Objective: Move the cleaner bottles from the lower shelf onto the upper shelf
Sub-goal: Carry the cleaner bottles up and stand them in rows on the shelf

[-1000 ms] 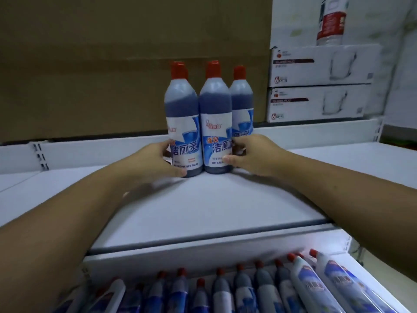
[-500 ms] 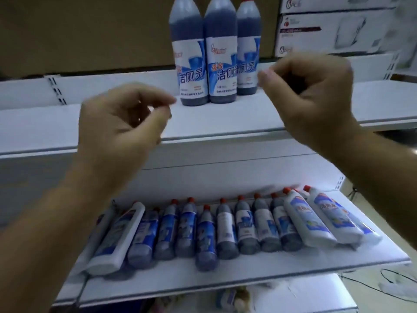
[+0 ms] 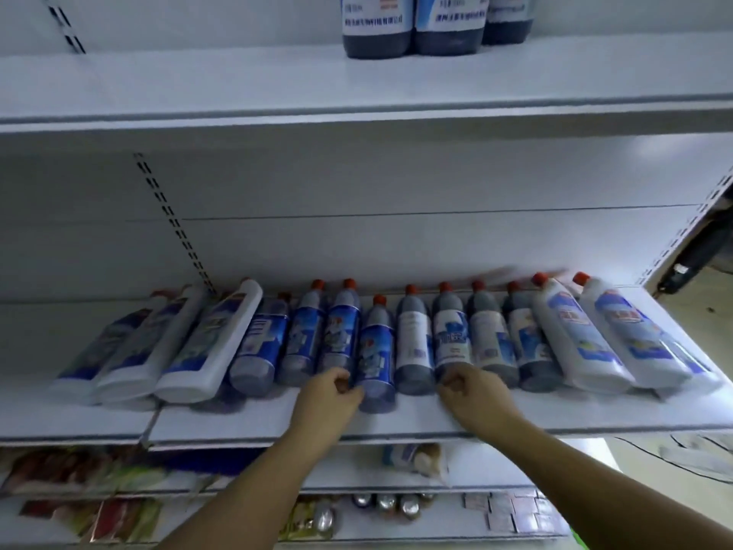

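Observation:
Several cleaner bottles with red caps lie on their sides in a row on the lower shelf (image 3: 595, 414). My left hand (image 3: 331, 396) has its curled fingers at the base of a blue-labelled dark bottle (image 3: 377, 351), touching it but not wrapped around it. My right hand (image 3: 474, 394) sits just below the base of a white-labelled dark bottle (image 3: 452, 339), holding nothing. White bottles lie at the left end (image 3: 206, 343) and the right end (image 3: 575, 339). On the upper shelf (image 3: 238, 85) stand three dark bottles (image 3: 448, 29), their tops cut off by the frame.
A slotted upright (image 3: 170, 220) runs down the white back panel. Under the lower shelf are shelves with coloured packets (image 3: 79, 474) and small cans (image 3: 388, 502). The shelf unit ends at the right, with floor (image 3: 694, 450) beyond.
Both hands let go of the bottles on the upper shelf, drew back and came down to the row on the lower shelf. The view tilted down with them.

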The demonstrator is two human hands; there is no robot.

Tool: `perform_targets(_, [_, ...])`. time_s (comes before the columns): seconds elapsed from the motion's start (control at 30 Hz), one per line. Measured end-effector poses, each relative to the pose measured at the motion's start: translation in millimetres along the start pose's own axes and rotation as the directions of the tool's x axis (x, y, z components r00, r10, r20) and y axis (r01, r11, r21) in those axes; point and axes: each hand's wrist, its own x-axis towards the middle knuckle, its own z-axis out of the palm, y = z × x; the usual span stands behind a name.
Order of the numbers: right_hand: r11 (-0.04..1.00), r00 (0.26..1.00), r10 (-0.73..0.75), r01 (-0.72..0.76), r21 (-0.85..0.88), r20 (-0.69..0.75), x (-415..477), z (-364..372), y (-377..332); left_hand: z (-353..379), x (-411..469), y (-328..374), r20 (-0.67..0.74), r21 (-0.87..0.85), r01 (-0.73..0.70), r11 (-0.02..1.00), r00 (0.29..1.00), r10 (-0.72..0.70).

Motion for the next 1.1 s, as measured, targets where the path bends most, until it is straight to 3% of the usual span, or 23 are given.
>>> perform_targets(0.1, [0.997, 0.997, 0.056, -0.053, 0.049, -0.056, -5, 19, -9, 21, 6, 14, 0.026, -0.097, 0.109, 0.989, 0.994, -0.107])
perform_targets(0.17, [0.965, 0.99, 0.132, -0.12, 0.232, -0.037, -9, 34, -19, 31, 13, 17, 0.01, -0.204, 0.2, 0.958, 0.979, -0.202])
perform_targets(0.2, [0.888, 0.978, 0.207, -0.187, 0.421, -0.003, -9, 39, -26, 35, 16, 19, 0.001, -0.253, 0.233, 0.939, 0.971, -0.24])
perform_targets(0.27, [0.584, 0.935, 0.341, -0.288, 0.759, 0.093, -5, 46, -41, 42, 22, 19, -0.015, -0.364, 0.29, 0.885, 0.948, -0.317])
perform_targets(0.33, [0.363, 0.874, 0.454, -0.359, 0.86, 0.173, 2, 47, -50, 45, 25, 17, 0.003, -0.443, 0.338, 0.83, 0.927, -0.376])
perform_targets(0.4, [0.281, 0.818, 0.522, -0.431, 0.857, 0.24, 8, 45, -51, 44, 25, 16, 0.091, -0.523, 0.408, 0.749, 0.9, -0.427])
perform_targets(0.47, [0.25, 0.795, 0.529, -0.482, 0.84, 0.298, 11, 43, -47, 37, 25, 15, 0.223, -0.571, 0.488, 0.66, 0.866, -0.447])
perform_targets(0.53, [0.24, 0.791, 0.505, -0.513, 0.824, 0.345, 11, 43, -41, 27, 25, 18, 0.328, -0.553, 0.537, 0.637, 0.843, -0.426])
perform_targets(0.67, [0.298, 0.81, 0.443, -0.537, 0.789, 0.384, 12, 45, -35, 23, 17, 20, 0.402, -0.573, 0.538, 0.618, 0.842, -0.36])
perform_targets(0.77, [0.204, 0.821, 0.37, -0.528, 0.824, 0.435, 17, 47, -28, 28, 15, 20, 0.44, -0.655, 0.533, 0.536, 0.845, -0.304])
perform_targets(0.93, [0.012, 0.821, 0.241, -0.536, 0.844, 0.518, 12, 38, -22, 21, 8, 18, 0.478, -0.667, 0.56, 0.492, 0.827, -0.295])
perform_targets(1.0, [0.029, 0.822, 0.166, -0.557, 0.83, 0.545, 5, 30, -19, 16, 0, 15, 0.501, -0.658, 0.569, 0.493, 0.82, -0.278])
perform_targets(1.1, [0.178, 0.82, 0.084, -0.571, 0.801, 0.566, -14, 24, -14, 10, -17, 7, 0.531, -0.646, 0.564, 0.515, 0.816, -0.228])
